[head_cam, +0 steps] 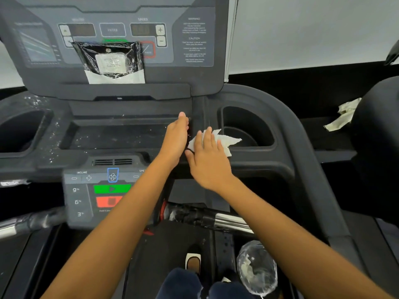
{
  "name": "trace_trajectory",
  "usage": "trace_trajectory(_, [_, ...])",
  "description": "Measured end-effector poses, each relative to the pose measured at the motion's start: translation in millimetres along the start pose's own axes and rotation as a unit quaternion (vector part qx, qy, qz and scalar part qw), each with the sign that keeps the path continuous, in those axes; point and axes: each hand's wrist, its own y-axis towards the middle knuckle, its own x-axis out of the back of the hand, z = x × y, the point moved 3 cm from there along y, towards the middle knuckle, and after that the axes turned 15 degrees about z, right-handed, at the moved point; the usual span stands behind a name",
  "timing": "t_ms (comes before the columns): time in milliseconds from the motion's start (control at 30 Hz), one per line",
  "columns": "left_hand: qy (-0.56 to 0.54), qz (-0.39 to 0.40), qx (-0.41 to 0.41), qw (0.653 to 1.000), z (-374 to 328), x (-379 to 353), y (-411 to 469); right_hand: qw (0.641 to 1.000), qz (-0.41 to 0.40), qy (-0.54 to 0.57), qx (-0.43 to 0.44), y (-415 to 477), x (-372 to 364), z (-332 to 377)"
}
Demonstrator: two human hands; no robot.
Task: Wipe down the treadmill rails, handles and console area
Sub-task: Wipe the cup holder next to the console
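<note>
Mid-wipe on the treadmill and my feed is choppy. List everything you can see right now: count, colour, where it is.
console: one, grey, top centre, upright
plastic-wrapped packet: one, black and clear, stuck on console front
tray: one, black, speckled white, below console
cup holders: two, black, either side of tray
paper towel: one, white, between tray and right cup holder
control panel: one, grey with green and red buttons, lower left
handlebars: two, chrome and black, below panel, left and right
crumpled paper: one, pale, on black surface far right
plastic wrap: one clump, clear, bottom right
shoe: one plainly seen, black and white, bottom centre
left hand: fingers straight, at tray's right end
right hand: flat on paper towel
</note>
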Motion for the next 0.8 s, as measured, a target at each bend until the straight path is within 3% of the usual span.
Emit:
trace_trajectory(267, [0.127, 0.004, 0.028, 0.992, -7, 22, -11, 0.996, 0.021, 0.077, -0.038, 121, 50, -17])
trace_trajectory(433, [0.187, -0.025, 0.017, 0.982, -12, 32, -30, 0.998, -0.042, 0.031, -0.028, 57, 15, 6])
trace_trajectory(633, [0.259, 0.002, 0.006, 0.966, -16, 7, -44, 0.992, -0.064, -0.027, 0.102, -7, -6, -7])
trace_trajectory(700, [0.321, 0.021, 0.008, 0.947, -14, -1, -47, 0.993, -0.104, -0.033, 0.041, -24, -9, -41])
trace_trajectory(800, [0.427, 0.042, 0.004, 0.903, -5, -9, -52, 0.975, -0.176, 0.01, -0.137, -61, -16, -95])
